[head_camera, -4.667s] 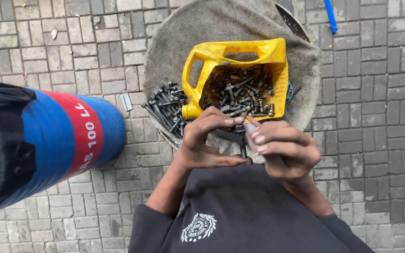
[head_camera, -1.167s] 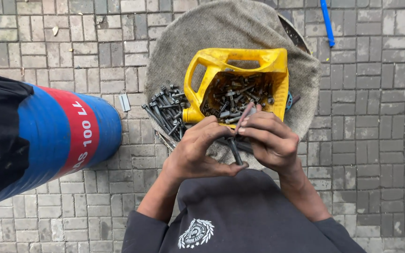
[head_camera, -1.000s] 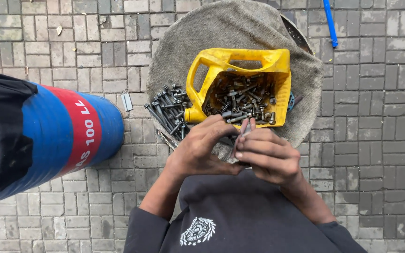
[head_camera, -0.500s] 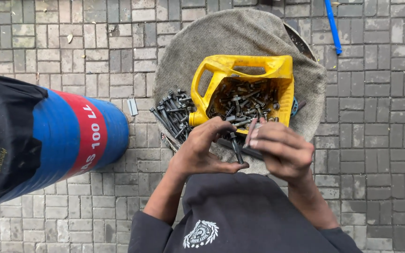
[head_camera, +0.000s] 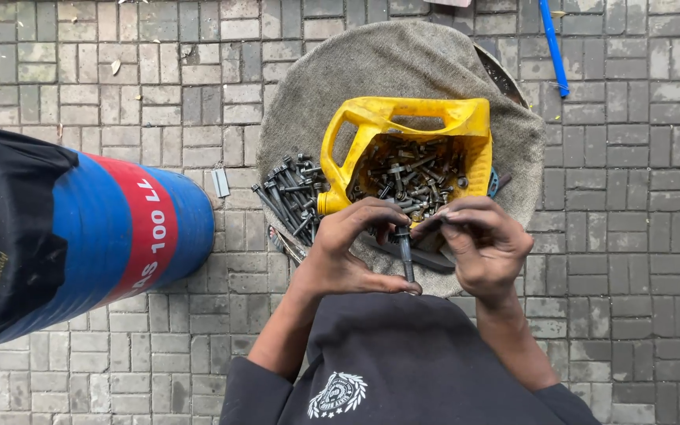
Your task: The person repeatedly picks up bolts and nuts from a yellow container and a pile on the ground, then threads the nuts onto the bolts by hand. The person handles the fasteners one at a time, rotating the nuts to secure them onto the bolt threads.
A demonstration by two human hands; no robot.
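Note:
My left hand [head_camera: 348, 252] grips a long dark bolt [head_camera: 406, 253] upright, thumb under its lower end. My right hand [head_camera: 485, 244] pinches at the bolt's head from the right, fingers curled around it. Both hands hover just in front of a cut-open yellow plastic jug [head_camera: 403, 120] filled with rusty bolts and nuts [head_camera: 411, 177]. A pile of dark bolts [head_camera: 289, 197] lies left of the jug on a grey cloth-covered round surface [head_camera: 379, 67].
A blue drum with a red band [head_camera: 120, 236] lies at the left, partly under black cloth [head_camera: 9, 228]. A blue rod [head_camera: 552, 47] rests on the brick paving at the top right. A small metal piece [head_camera: 220, 182] lies beside the drum.
The hands have kept working together at the same bolt in front of the jug, shifting slightly; the bolt now stands more upright between them. The view moved a little.

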